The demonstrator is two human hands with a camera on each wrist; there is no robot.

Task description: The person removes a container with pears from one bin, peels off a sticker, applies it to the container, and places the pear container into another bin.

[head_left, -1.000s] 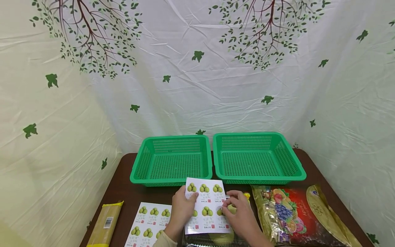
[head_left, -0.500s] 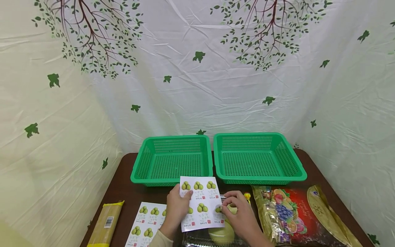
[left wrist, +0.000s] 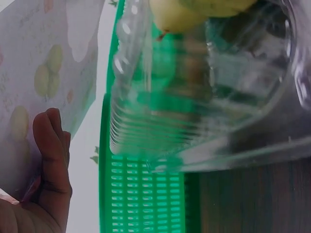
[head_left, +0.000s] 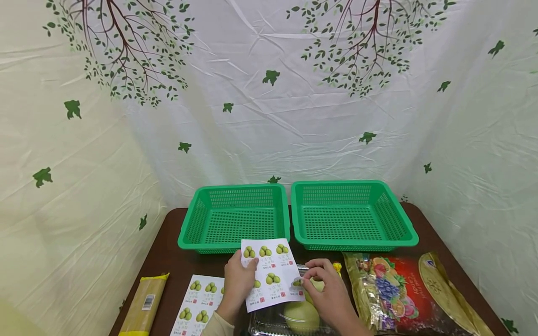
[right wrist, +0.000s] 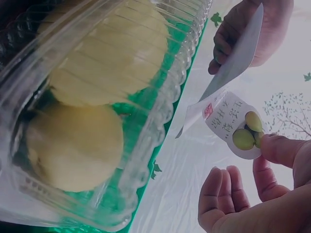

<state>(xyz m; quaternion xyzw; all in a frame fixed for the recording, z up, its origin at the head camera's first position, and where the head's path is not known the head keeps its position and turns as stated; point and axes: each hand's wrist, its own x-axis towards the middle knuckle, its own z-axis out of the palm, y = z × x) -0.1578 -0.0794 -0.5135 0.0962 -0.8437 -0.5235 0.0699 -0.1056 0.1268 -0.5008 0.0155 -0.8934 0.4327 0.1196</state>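
Note:
In the head view my left hand pinches a white sheet of pear-printed labels by its left edge, thumb on the front. My right hand is at the sheet's right edge. The right wrist view shows its thumb and forefinger pinching one label at the pear end; that label is partly lifted, its other end still against the sheet. Below the hands sits a clear plastic box with yellow-green pears inside, also seen close up in the left wrist view.
Two green baskets stand side by side at the back. A second label sheet and a yellow-ended packet lie on the left. On the right is a red and gold candy bag; a small yellow item is beside it.
My left hand and the sheet have moved left and tilted, uncovering more of the box. The right hand has stayed nearly in place, and the label at its fingertips has lifted from the sheet.

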